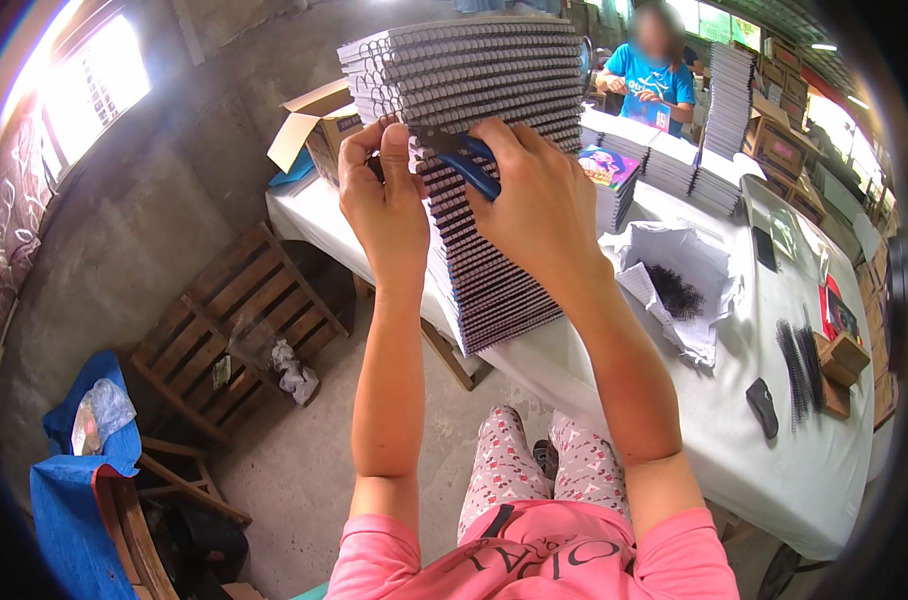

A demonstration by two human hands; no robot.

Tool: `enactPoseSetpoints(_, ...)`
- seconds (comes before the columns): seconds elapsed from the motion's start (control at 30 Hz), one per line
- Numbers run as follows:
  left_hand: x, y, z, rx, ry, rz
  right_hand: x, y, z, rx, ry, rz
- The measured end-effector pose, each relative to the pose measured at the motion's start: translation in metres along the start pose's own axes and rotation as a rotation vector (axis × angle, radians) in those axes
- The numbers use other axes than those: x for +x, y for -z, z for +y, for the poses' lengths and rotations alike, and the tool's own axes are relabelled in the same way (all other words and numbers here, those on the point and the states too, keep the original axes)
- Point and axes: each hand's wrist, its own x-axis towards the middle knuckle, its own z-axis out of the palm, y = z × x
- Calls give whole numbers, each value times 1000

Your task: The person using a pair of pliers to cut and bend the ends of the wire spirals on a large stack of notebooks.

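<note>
The left hand [382,200] pinches the wire edge of a tall stack of spiral-bound notebooks [474,170], thumb and fingers pressed onto the coils about halfway up. The right hand [539,205], at 3 o'clock from it, is closed round blue-handled pliers [471,163], whose tip meets the same coils. The stack stands on the near corner of a table covered in white cloth [674,420], leaning slightly, its grey page edges ringed with dark wire from top to bottom.

At 4 o'clock from the stack, an opened white paper wrapping [689,285] holds a heap of black wire bits [674,292]. Farther toward 4 o'clock lie black binding combs [799,370] beside small wooden blocks [839,360] and a dark oblong object [762,407].

At 2 o'clock from the stack are lower piles of notebooks [664,160], one with a bright multicoloured cover [607,165]. At 10 o'clock sits an open brown cardboard box [319,125]; its contents cannot be made out. Beyond, at 1 o'clock, a person in a blue shirt [649,80] sits among more brown cartons [784,140].

At 8 o'clock, on the floor, a wooden pallet [234,320] carries crumpled clear plastic [289,370].
</note>
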Motion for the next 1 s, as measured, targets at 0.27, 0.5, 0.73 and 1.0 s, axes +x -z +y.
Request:
enactPoseSetpoints(0.27,2,-5,-3,149,-190,63,-3,9,6,126,-68,-51)
enactPoseSetpoints(0.5,6,-3,-1,108,-178,12,2,4,4,-30,15,110)
enactPoseSetpoints(0.73,5,-3,-3,65,-180,32,5,0,0,-25,62,93)
enactPoseSetpoints(1.0,-5,3,8,-85,-107,110,6,6,16,236,26,-28)
